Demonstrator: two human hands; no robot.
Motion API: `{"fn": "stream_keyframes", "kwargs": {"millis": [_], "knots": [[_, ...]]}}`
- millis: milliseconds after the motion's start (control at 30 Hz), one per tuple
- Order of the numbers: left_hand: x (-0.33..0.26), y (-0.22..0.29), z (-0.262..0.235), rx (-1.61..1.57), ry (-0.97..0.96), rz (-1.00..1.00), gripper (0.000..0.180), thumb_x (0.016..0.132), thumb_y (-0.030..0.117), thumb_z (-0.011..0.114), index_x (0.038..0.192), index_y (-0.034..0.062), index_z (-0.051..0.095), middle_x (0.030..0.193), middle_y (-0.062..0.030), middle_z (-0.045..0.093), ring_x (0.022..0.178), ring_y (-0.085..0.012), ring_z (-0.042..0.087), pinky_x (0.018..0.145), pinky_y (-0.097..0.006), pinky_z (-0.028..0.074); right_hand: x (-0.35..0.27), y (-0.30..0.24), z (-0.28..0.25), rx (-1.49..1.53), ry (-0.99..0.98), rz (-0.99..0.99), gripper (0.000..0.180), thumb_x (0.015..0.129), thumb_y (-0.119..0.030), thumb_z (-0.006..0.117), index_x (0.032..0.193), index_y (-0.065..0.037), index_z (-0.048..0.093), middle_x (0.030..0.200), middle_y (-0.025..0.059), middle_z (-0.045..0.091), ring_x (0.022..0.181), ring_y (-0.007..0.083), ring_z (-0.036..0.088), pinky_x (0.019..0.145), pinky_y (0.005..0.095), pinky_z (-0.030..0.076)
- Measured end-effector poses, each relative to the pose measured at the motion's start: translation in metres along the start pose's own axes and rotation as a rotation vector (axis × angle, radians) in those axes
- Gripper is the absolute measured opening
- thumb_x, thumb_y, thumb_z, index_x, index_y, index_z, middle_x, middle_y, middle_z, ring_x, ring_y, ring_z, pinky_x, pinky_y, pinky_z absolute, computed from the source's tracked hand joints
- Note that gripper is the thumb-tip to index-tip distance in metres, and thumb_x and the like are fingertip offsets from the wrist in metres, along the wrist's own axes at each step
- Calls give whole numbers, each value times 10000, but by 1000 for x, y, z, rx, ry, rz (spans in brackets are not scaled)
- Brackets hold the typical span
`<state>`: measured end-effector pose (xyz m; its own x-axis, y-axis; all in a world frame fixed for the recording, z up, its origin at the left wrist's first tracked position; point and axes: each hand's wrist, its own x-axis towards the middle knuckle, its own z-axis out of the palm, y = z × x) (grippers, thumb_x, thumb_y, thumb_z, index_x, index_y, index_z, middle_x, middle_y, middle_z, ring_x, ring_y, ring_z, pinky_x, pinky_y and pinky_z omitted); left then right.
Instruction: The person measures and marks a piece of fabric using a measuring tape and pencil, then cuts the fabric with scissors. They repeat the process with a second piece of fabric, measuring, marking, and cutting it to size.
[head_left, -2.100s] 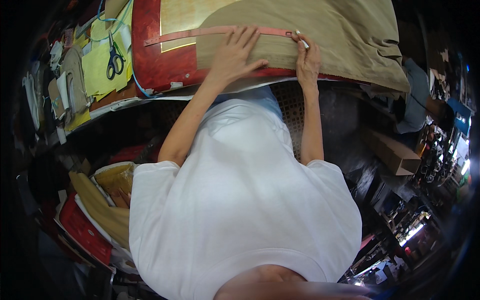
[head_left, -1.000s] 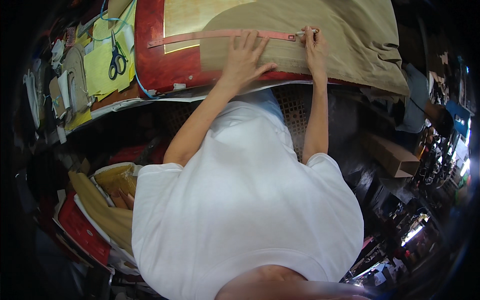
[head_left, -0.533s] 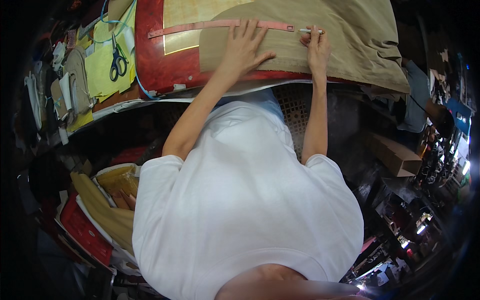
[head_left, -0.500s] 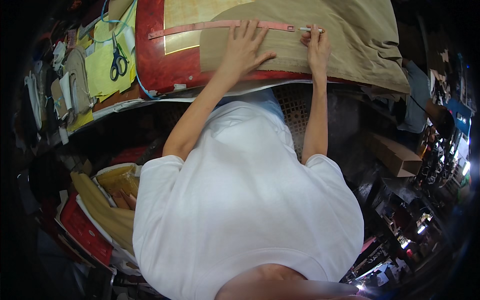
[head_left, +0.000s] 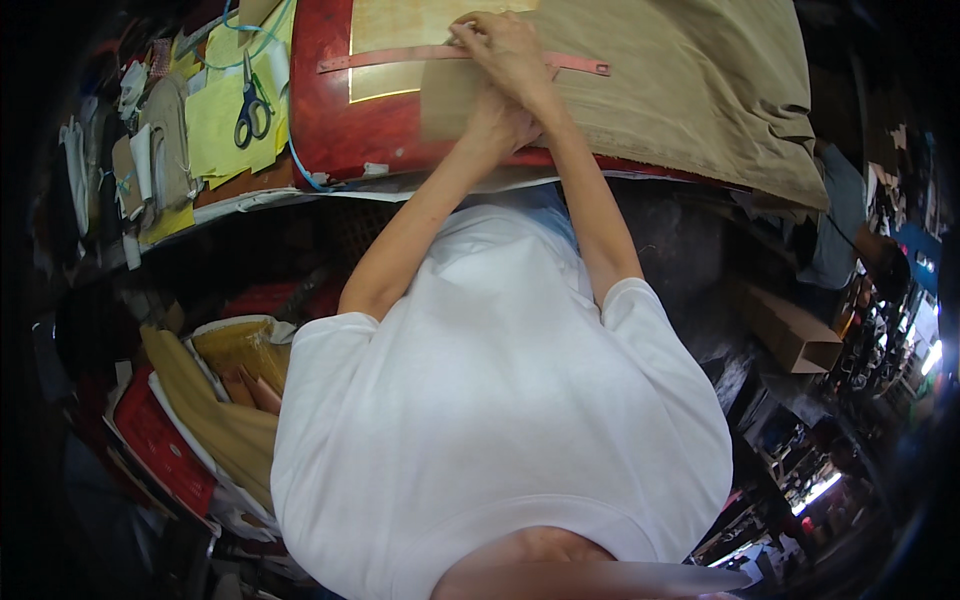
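the long, thin pinkish-red flat strip [head_left: 400, 58], like a ruler, lies across the top of the tan cloth sheet [head_left: 690, 90] and the yellowish panel on the red worktop [head_left: 330, 130], its long axis running left to right, one end toward the left edge of the red surface and the other out on the cloth at the right. it looks flat, narrow and even in width. the right hand [head_left: 505, 45] crosses over the left hand [head_left: 495, 120]; its grip is curled, fingertips pressing at the strip's upper edge, though what it pinches cannot be told. the left hand's grip is hidden beneath. black-handled scissors [head_left: 248, 100] rest on yellow paper pieces [head_left: 215, 135], well apart to the left.
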<state>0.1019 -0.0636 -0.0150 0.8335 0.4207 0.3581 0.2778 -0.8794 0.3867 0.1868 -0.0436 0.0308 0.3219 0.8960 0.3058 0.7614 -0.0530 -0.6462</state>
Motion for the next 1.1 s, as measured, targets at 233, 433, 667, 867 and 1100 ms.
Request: {"fn": "stream_keyframes", "kwargs": {"millis": [233,433,667,867,1100], "knots": [[-2,5,-6,64,38,-16,716,845,565,613,1375,94,510,1400,-190,401,1337,-352,353,1118,-533,234,-26,46,-40,188,11,255,308,931,-375,562,1019,-115,702,951,117,683,905,303,632,800,440,464],[2,11,-13,92,14,-36,699,860,606,575,1370,130,530,1348,-169,419,1325,-324,366,1115,-524,239,-64,80,-109,82,217,344,289,999,-280,517,982,-17,635,764,93,641,698,157,609,634,296,464],[1,9,-14,91,-11,-35,717,873,624,543,1390,129,509,1436,-181,388,1352,-341,346,1128,-517,230,-82,98,-121,214,268,465,304,1023,-293,498,983,-26,638,757,43,654,671,97,615,606,253,482],[23,12,-1,116,-31,14,732,910,622,475,1403,81,480,1494,-172,358,1370,-361,327,1138,-516,227,-97,112,-122,383,560,417,313,1043,-301,458,1143,-45,609,933,95,710,925,156,654,870,287,491],[59,27,24,207,-30,54,731,921,615,459,1406,69,469,1460,-162,396,1358,-346,341,1137,-518,232,-97,109,-122,96,410,275,307,1037,-267,454,1187,-40,597,1030,85,712,1016,275,630,908,367,467]]}}
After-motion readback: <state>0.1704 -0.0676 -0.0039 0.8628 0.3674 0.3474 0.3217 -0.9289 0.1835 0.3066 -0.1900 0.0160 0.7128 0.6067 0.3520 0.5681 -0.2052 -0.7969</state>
